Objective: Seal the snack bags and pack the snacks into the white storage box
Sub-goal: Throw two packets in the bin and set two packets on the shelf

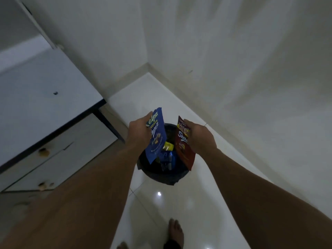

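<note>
The left hand (139, 133) pinches a blue snack bag (156, 139) near its top, and the right hand (201, 137) pinches a dark red snack bag (185, 146) the same way. Both bags hang a little apart, right over a round black bin (161, 174) on the shiny white floor (161, 212) in the corner. A yellow wrapper (168, 146) lies inside the bin.

Over the bin (161, 176) hang the left snack bag (156, 133) and right snack bag (184, 143), cabinet (59, 141) farther left
</note>
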The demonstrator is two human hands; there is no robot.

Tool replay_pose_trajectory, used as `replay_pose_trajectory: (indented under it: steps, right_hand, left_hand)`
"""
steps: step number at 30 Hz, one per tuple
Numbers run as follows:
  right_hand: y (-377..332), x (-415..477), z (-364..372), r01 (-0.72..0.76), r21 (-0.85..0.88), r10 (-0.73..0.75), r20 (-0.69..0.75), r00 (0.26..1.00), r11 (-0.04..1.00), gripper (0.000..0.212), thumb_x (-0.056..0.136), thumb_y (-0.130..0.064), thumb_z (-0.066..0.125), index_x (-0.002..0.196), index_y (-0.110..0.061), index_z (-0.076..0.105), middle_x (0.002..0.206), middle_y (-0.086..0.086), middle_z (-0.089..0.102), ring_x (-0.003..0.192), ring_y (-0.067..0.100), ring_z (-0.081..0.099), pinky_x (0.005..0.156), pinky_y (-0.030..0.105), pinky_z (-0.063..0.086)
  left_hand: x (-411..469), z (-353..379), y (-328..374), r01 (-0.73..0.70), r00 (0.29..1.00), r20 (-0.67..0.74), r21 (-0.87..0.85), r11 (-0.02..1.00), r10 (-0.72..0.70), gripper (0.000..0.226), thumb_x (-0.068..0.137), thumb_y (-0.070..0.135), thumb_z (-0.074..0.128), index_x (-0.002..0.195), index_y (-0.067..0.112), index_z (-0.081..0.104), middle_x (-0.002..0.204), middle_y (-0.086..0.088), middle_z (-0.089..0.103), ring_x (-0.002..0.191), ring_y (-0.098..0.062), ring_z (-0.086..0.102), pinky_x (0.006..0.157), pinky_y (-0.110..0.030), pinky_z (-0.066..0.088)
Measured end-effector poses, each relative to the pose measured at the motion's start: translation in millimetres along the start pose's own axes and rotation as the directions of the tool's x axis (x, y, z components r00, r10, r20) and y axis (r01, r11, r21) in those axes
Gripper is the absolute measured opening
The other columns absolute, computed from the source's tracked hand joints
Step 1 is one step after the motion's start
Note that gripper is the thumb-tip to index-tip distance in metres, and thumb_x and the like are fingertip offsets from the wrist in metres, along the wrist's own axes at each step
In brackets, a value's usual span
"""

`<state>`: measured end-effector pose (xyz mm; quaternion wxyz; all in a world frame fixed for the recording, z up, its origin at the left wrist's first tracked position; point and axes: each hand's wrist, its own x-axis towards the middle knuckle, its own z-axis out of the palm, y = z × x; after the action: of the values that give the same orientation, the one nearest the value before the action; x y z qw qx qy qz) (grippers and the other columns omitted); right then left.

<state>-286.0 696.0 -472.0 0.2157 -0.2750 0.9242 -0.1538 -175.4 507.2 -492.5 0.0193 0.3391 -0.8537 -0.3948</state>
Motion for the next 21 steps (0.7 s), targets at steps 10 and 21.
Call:
replay_pose_trajectory:
  steps: [10, 21]
  right_hand:
    - [48, 52, 75, -0.002, 0.002, 0.001, 0.078, 0.997, 1.000, 0.042, 0.100, -0.024, 0.037, 0.140, -0.027, 0.047, 0.123, 0.010, 0.064, 0.114, 0.033, 0.058, 0.091, 0.041, 0.049]
    - [-11, 34, -66, 0.075, -0.191, -0.056, 0.101, 0.993, 0.979, 0.040, 0.101, -0.030, 0.043, 0.127, -0.002, 0.058, 0.128, 0.016, 0.060, 0.118, 0.033, 0.055, 0.095, 0.039, 0.045]
  left_hand:
    - [29, 85, -40, 0.072, 0.995, 0.064, 0.126, 0.989, -0.081, 0.055, 0.098, 0.014, 0.050, 0.151, 0.014, 0.034, 0.132, -0.016, 0.060, 0.119, -0.032, 0.057, 0.104, -0.035, 0.044]
    - [18, -47, 63, -0.016, 0.988, 0.147, 0.366, 0.930, -0.041, 0.061, 0.099, 0.043, 0.049, 0.149, 0.011, 0.037, 0.149, -0.010, 0.045, 0.139, -0.026, 0.039, 0.113, -0.034, 0.032]
